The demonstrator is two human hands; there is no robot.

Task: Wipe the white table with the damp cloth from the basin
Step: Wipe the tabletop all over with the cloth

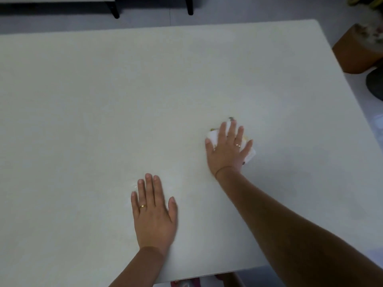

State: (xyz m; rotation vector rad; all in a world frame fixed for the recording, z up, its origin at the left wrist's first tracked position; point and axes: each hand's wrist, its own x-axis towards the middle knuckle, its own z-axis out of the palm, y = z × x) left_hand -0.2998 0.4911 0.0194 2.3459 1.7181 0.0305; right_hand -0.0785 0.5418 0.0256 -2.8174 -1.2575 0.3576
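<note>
The white table (103, 104) fills most of the view. A small folded white cloth (213, 136) with a faint printed pattern lies on it right of centre. My right hand (227, 150) presses flat on top of the cloth, fingers spread, and covers most of it. Nearer to me, my left hand (153, 212) rests palm down on the bare tabletop, holding nothing. No basin is in view.
An orange-brown box (354, 52) with pale stuff on top stands on the floor past the table's right edge, with a dark round object (375, 83) beside it. Black furniture legs (115, 9) stand on the grey floor beyond the far edge.
</note>
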